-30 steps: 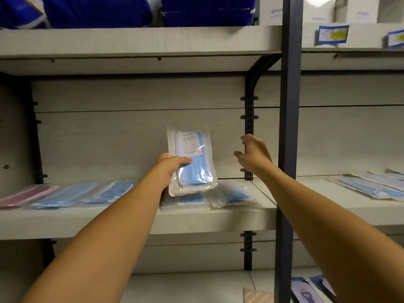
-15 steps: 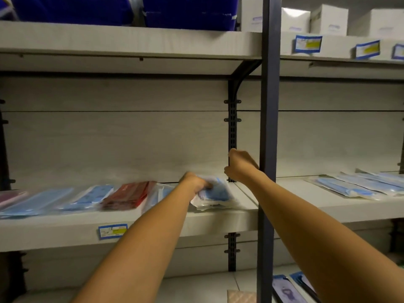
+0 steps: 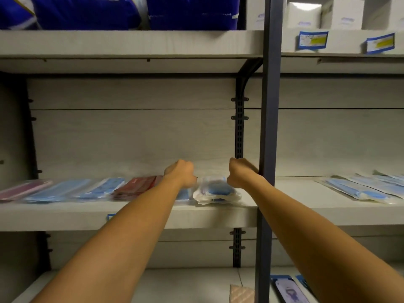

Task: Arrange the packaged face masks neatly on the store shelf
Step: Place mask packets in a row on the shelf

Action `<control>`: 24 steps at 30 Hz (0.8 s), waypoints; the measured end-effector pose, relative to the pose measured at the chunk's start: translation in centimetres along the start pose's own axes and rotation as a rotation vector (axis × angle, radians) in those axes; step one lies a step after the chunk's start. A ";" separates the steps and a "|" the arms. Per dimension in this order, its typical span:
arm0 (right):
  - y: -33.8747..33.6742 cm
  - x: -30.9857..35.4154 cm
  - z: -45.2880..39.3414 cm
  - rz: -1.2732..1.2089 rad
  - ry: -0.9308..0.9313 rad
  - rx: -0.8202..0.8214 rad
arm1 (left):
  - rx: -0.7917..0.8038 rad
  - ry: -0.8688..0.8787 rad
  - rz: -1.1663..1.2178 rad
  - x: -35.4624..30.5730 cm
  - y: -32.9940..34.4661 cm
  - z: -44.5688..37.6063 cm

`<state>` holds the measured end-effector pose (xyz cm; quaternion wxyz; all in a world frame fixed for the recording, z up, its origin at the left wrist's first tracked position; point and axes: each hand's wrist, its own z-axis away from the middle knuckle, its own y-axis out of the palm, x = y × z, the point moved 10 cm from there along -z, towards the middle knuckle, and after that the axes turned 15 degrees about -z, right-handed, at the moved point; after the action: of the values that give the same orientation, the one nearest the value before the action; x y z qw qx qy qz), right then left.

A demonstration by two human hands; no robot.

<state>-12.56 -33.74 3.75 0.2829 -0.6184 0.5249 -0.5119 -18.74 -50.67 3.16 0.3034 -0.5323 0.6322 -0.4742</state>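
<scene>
**Head view: both hands flank a stack of mask packs on the middle shelf**

Head camera looks at a pale wooden shelf [image 3: 131, 217]. A stack of blue face mask packs [image 3: 215, 191] lies near its right end, just left of the dark upright post [image 3: 270, 127]. The left hand [image 3: 180, 173] sits just left of the stack, the right hand [image 3: 241, 173] just right of it; both show only their backs, fingers curled away, so any grip cannot be told. Further left, a red pack [image 3: 137, 186] lies among other blue packs [image 3: 65, 191].
</scene>
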 end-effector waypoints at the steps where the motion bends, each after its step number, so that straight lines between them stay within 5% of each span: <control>1: 0.1 0.1 0.2 0.003 -0.011 0.013 | -0.006 0.004 -0.052 0.4 -0.3 0.4; 15: -1.3 2.2 7.7 -0.042 -0.236 0.044 | -0.021 -0.031 -0.224 2.5 -4.1 9.5; 24: -3.3 -0.1 15.8 -0.061 -0.205 0.020 | 0.006 -0.016 -0.215 -0.2 -6.3 17.7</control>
<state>3.33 -35.65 1.61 0.3255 -0.6805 0.4690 -0.4594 -0.53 -55.28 2.51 0.2573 -0.5998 0.5678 -0.5017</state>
